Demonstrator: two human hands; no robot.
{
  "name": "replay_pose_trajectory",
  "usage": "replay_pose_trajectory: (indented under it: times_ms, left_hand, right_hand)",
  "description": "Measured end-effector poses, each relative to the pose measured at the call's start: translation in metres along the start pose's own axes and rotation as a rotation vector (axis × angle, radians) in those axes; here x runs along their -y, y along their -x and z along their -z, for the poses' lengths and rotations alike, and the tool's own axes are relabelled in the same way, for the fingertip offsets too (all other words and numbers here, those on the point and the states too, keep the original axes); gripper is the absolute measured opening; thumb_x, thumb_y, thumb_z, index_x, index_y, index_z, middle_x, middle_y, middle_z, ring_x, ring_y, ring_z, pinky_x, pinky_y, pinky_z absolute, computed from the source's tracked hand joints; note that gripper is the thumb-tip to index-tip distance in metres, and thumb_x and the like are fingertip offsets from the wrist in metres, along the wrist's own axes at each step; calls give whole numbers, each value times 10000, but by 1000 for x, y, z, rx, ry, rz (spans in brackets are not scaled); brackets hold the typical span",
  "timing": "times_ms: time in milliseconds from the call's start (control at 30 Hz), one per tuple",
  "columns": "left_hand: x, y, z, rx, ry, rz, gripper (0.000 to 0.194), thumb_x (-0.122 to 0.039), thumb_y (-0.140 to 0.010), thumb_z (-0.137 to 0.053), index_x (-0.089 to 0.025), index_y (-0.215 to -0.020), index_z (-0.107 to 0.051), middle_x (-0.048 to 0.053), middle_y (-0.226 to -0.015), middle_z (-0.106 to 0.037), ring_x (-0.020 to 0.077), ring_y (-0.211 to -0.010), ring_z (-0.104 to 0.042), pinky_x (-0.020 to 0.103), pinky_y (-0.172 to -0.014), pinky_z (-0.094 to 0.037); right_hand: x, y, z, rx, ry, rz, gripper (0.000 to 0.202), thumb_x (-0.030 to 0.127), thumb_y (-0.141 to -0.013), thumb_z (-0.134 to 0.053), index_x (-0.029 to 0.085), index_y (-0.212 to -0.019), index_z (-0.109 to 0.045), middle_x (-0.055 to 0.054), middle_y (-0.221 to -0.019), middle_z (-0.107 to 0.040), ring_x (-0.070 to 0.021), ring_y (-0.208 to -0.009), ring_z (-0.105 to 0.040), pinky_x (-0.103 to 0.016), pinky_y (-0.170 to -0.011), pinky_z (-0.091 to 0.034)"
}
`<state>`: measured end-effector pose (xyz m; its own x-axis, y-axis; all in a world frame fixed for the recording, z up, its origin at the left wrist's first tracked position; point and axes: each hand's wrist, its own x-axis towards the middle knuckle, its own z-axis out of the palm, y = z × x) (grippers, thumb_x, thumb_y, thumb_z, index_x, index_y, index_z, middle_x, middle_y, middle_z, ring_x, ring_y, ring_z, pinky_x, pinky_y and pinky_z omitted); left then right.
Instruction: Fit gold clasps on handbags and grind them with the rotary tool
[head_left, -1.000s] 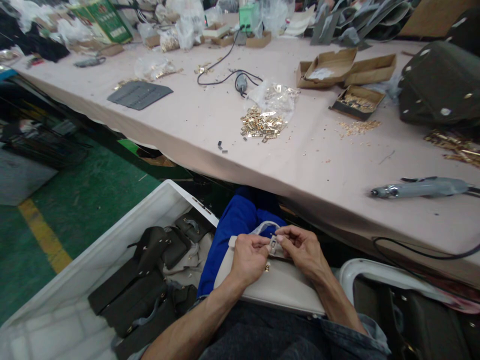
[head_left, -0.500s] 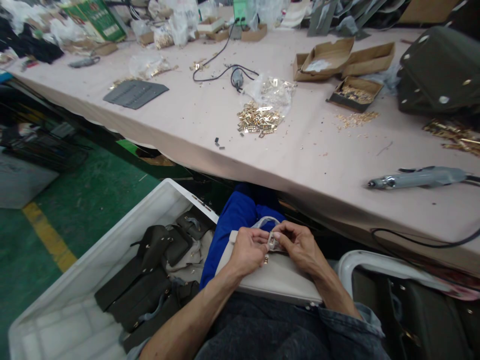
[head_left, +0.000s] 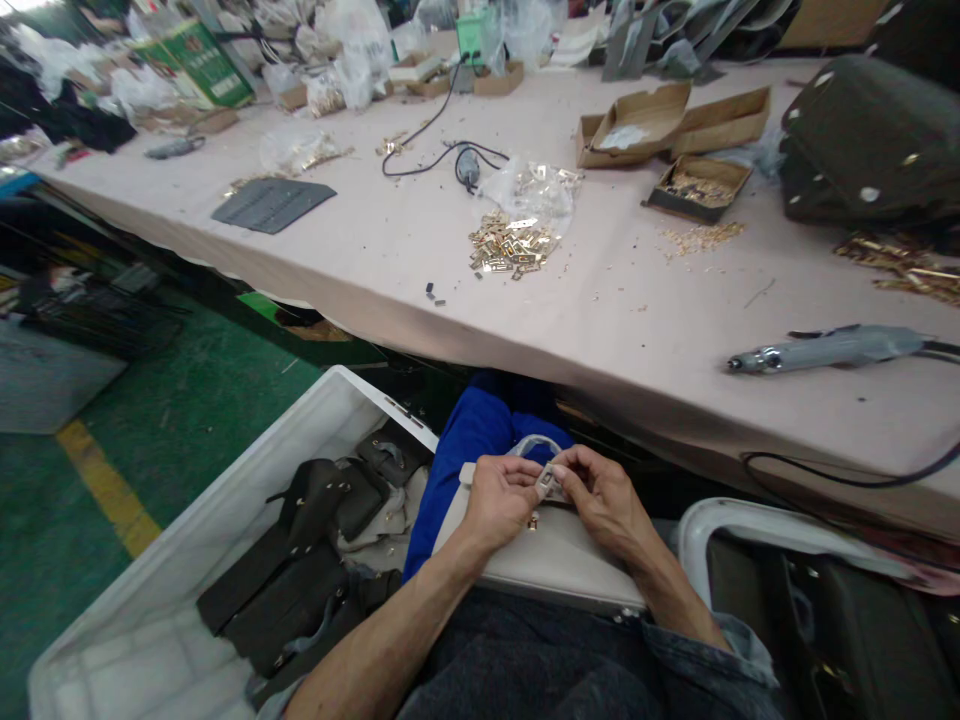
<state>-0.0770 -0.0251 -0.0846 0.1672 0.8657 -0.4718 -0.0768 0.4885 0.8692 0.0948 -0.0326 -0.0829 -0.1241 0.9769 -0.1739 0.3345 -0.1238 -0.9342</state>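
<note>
A light beige bag (head_left: 562, 553) lies across my lap, with a small gold fitting (head_left: 532, 523) on its front. Above that fitting, a beige strap tab (head_left: 547, 479) with a small rectangular metal piece is pinched between both hands. My left hand (head_left: 501, 498) closes on the tab's left side, fingertips curled at its edge. From the right, my right hand (head_left: 602, 491) presses thumb and fingers on the tab's upper end. The bag's handle (head_left: 536, 443) arches just behind the fingers.
A pile of gold metal plates (head_left: 511, 245) and a grey electric screwdriver (head_left: 832, 350) lie on the cloth-covered table (head_left: 570, 320). At the left stands a white bin (head_left: 97, 630) of dark bags; a white-rimmed container (head_left: 694, 520) is at the right.
The view has shifted slightly. The tab between my fingers is tilted a little more to the right; both hands keep nearly the same place and grip.
</note>
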Motion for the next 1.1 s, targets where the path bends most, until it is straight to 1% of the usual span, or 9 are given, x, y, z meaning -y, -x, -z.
replay_pose_trajectory:
  times_ms: [67, 133, 300, 433, 600, 767, 867, 967, 1100]
  left_hand:
    - [0, -1, -1, -8, -1, -11, 230, -194, -626, -844, -82, -817, -782, 127, -760, -774, 170, -638, -693, 231, -579, -528]
    - [-2, 0, -1, -7, -20, -14, 226, -192, -620, -849, -82, -803, -777, 118, -735, -766, 161, -619, -683, 222, -563, -523]
    - [-6, 1, -1, 21, -64, 60, 251, -210, -622, -839, -92, -832, -768, 83, -697, -736, 123, -458, -585, 206, -402, -426]
    - [-4, -1, -1, -1, -56, 26, 219, -152, -597, -830, -84, -796, -767, 99, -708, -748, 147, -549, -649, 203, -473, -468]
    - [-1, -6, -3, -49, -59, 48, 157, -58, -596, -758, -90, -750, -743, 104, -702, -761, 150, -575, -676, 201, -524, -497]
    - [5, -11, -1, -49, -61, 70, 206, -80, -576, -794, -85, -774, -736, 123, -747, -777, 167, -600, -694, 211, -534, -507]
    - [8, -13, 0, -44, -60, 73, 224, -96, -572, -808, -85, -783, -732, 132, -755, -779, 164, -593, -690, 210, -530, -501]
    - [9, -12, 0, -21, -51, 81, 224, -107, -572, -803, -92, -784, -731, 132, -753, -779, 166, -588, -689, 206, -515, -489]
    - [5, -11, 0, 3, -32, 82, 188, -95, -579, -760, -97, -766, -738, 109, -731, -773, 168, -606, -698, 216, -553, -514]
  right_hand:
    - [-3, 1, 0, -5, -20, -11, 223, 384, -966, -576, 195, -896, -671, -11, -757, -651, -159, -665, -549, -279, -605, -407]
    - [-5, 2, -1, -3, -43, -23, 226, 389, -964, -582, 194, -894, -673, -11, -763, -653, -159, -673, -557, -277, -610, -413]
    - [-7, 2, -1, 15, -85, -70, 238, 406, -956, -595, 190, -899, -678, -11, -748, -650, -162, -673, -564, -274, -601, -415]
    - [-3, 2, -1, 13, -71, -56, 235, 394, -957, -588, 187, -888, -673, -17, -767, -659, -164, -690, -573, -278, -620, -426]
    - [-1, 1, -1, 8, -42, -48, 221, 376, -959, -572, 190, -879, -660, -10, -750, -649, -160, -679, -562, -280, -621, -426]
    - [-4, -1, -2, 92, -38, -25, 102, 285, -875, -657, 191, -912, -638, -13, -798, -665, -160, -704, -579, -280, -650, -457]
    - [-4, -2, -5, 84, -19, -6, 82, 229, -843, -654, 191, -911, -630, -11, -792, -666, -155, -695, -581, -276, -650, -465]
    - [-3, -2, -8, 63, 2, 11, 131, 192, -813, -649, 195, -941, -618, -4, -798, -656, -149, -686, -572, -269, -641, -463]
    - [-5, -2, -10, 52, -11, 14, 243, 192, -807, -662, 204, -1048, -629, 12, -811, -631, -136, -662, -536, -257, -614, -437]
